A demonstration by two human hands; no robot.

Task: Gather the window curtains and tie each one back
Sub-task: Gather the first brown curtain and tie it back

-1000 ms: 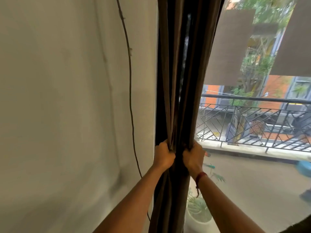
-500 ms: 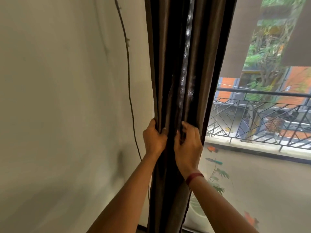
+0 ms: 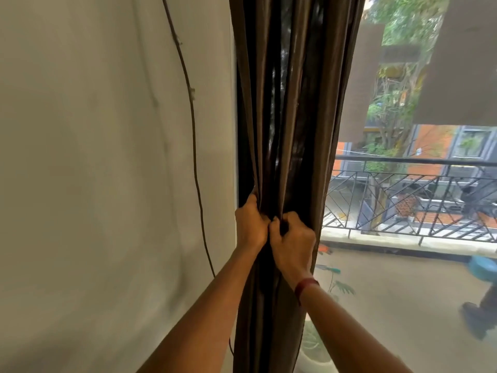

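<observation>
The dark brown curtain [image 3: 290,130] hangs bunched into a narrow column of folds running from twelve o'clock down to six, right at the edge where the pale wall [image 3: 94,170] meets the window. Both hands sit side by side a little below the middle of the view, knuckles touching. The left hand [image 3: 250,224] is closed round the folds on the wall side, thumb lying up along the cloth. The right hand [image 3: 293,240] is fisted on the window side, fingers curled into the fabric, a red band [image 3: 306,285] on its wrist. A thin dark cable [image 3: 194,146] trails down the wall at about nine o'clock, just beside the curtain. Out toward three o'clock a black balcony railing [image 3: 414,200] shows through the glass.
</observation>
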